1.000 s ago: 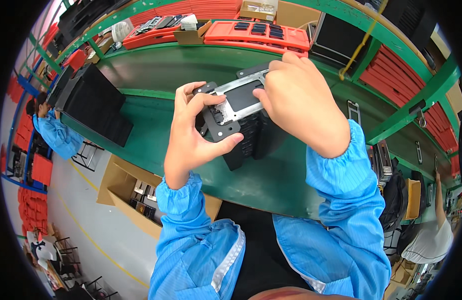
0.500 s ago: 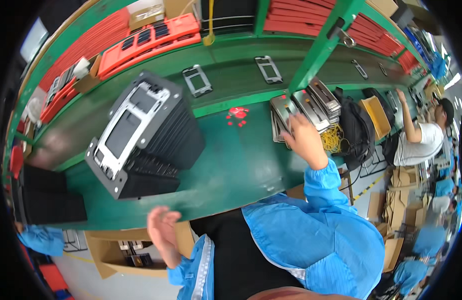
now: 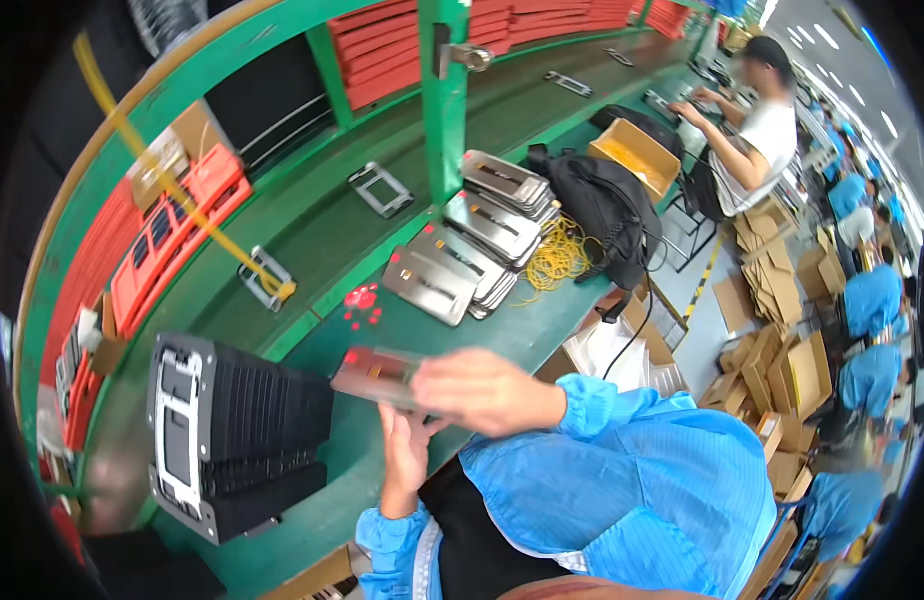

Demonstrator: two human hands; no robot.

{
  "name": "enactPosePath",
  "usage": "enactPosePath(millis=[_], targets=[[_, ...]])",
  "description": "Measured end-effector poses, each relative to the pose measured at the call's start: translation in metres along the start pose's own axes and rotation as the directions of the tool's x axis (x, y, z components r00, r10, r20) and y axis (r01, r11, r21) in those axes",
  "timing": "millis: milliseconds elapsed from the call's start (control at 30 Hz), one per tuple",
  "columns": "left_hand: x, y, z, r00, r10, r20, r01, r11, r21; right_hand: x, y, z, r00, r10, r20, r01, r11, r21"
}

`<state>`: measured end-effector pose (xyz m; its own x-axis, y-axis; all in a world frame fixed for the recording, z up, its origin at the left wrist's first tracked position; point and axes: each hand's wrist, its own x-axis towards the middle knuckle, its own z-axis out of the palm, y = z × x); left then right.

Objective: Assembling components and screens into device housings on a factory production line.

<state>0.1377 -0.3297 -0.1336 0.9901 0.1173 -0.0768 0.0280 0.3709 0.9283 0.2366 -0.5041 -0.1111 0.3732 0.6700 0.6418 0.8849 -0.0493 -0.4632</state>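
A flat silver metal plate (image 3: 360, 372) with a red spot at one corner is held over the near edge of the green bench, slightly blurred. My left hand (image 3: 406, 452) grips it from below. My right hand (image 3: 490, 390) lies across its right end, fingers closed around it and smeared by motion. Beyond my hands sit stacks of similar metal plates (image 3: 427, 288), several with red spots. Small red stickers (image 3: 362, 300) lie on the bench left of the stacks. Further left stands a ribbed black stack of trays (image 3: 267, 415) with a silver frame (image 3: 175, 435) on its face.
A green post (image 3: 444, 110) rises behind the plates. Tangled yellow cord (image 3: 560, 255), a black backpack (image 3: 607, 200) and a yellow-lined carton (image 3: 637, 155) are to the right. Metal frames (image 3: 382, 190) lie along the back channel. A yellow cord (image 3: 162, 170) hangs at left. Another person (image 3: 757, 140) sits farther along.
My right hand has come back from the stacks with a metal plate, and my left hand has risen to meet it. The view has turned to the right.
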Motion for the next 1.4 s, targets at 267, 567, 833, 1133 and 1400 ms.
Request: enactPosePath(millis=[267, 567, 833, 1133, 1400], targets=[[-0.004, -0.014, -0.001, 0.998, 0.028, 0.064, -0.025, 0.999, -0.042, -0.016, 0.031, -0.014, 0.934, 0.356, 0.025, -0.317, 0.796, 0.516], [-0.017, -0.010, -0.001, 0.943, 0.320, 0.092, -0.228, 0.419, 0.879, 0.023, -0.005, 0.041, 0.749, 0.600, 0.281, -0.364, 0.018, 0.931], [-0.029, -0.010, -0.030, 0.992, 0.123, -0.036, -0.093, 0.881, 0.465, 0.044, 0.022, 0.010, 0.944, 0.105, 0.314, -0.331, 0.262, 0.906], [-0.055, 0.005, -0.031, 0.987, 0.084, -0.134, -0.081, 0.996, 0.028, 0.086, 0.117, -0.004, 0.965, 0.263, -0.009, -0.262, 0.958, -0.121], [-0.059, 0.010, -0.030, 0.981, 0.153, -0.116, -0.162, 0.984, -0.076, 0.107, 0.135, 0.082, 0.986, 0.163, -0.024, -0.163, 0.935, -0.315]])
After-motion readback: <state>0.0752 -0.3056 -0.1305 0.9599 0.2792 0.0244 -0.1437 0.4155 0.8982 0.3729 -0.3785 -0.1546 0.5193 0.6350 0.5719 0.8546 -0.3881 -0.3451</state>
